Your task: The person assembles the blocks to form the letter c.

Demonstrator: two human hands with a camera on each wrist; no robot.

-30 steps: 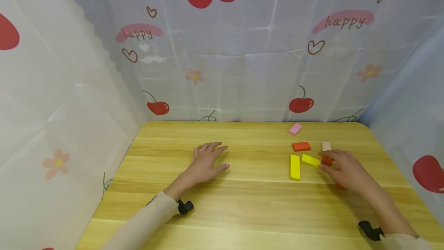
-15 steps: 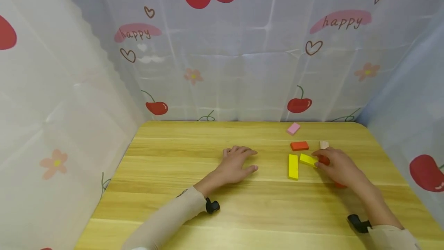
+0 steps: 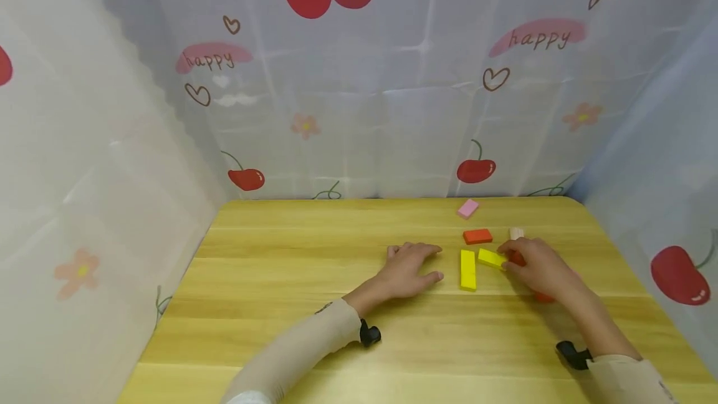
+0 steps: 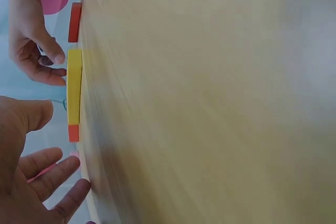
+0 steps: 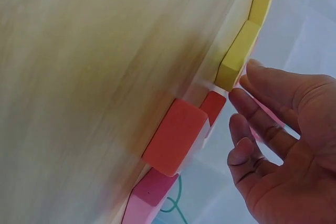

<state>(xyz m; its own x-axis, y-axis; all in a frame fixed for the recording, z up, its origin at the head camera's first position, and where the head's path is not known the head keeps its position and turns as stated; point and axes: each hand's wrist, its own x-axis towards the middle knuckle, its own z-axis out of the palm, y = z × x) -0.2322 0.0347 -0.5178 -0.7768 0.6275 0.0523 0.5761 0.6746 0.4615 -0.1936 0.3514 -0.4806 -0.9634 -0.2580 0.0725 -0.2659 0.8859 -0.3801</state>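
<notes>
Ideally, the right hand point(image 3: 537, 267), grip unclear, should lightly guide the slanted yellow block point(image 3: 490, 259) right of frame centre, the left hand point(image 3: 405, 273) spread.

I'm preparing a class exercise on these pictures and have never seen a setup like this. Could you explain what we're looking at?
There is no machine here: a person is working with two bare hands. The wide picture comes from a camera worn on the head, looking forward and down. The two closer, sideways-looking pictures come from cameras on the wrists.

On the wooden table lie small blocks: a pink block towards the back, several red blocks, a plain wood block and two yellow ones. The left hand is spread and holds nothing, near one yellow block. The right hand has its fingertips at the end of the second yellow block; I cannot tell whether it grips it.
</notes>
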